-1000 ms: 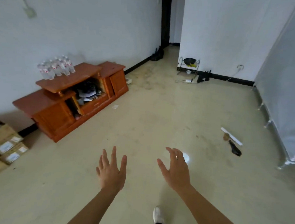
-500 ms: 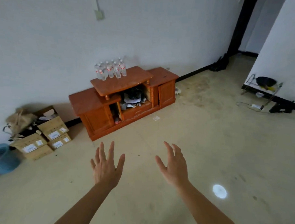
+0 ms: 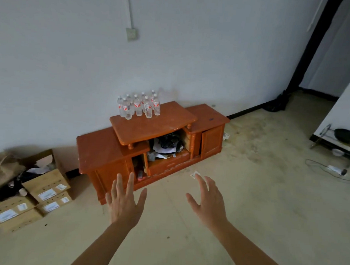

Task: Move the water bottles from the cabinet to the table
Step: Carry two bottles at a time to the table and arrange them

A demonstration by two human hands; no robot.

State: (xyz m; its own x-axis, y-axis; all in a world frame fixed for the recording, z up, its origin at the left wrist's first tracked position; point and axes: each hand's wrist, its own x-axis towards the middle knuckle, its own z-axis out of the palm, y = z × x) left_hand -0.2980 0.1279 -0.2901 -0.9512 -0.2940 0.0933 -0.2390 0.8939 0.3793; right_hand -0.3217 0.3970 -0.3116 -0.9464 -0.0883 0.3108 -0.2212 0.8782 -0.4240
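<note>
Several clear water bottles [image 3: 139, 106] with red-and-white labels stand in a tight cluster at the back left of the raised top shelf of an orange wooden cabinet [image 3: 101, 149] against the white wall. My left hand [image 3: 124, 203] is held out in front of the cabinet's lower left part, fingers spread, holding nothing. My right hand [image 3: 208, 203] is raised beside it over the floor, also spread and empty. Both hands are well short of the bottles. No table is in view.
Stacked cardboard boxes [image 3: 47, 189] and a brown bag sit on the floor left of the cabinet. The cabinet's middle compartment holds clutter. At the right stand a metal rack with a black pan [image 3: 346, 136] and a power strip with cable [image 3: 335, 169]. A doorway lies at the far right.
The view has swung left and closed in on the cabinet, which now sits centred and larger. Both hands stay raised, spread and empty.
</note>
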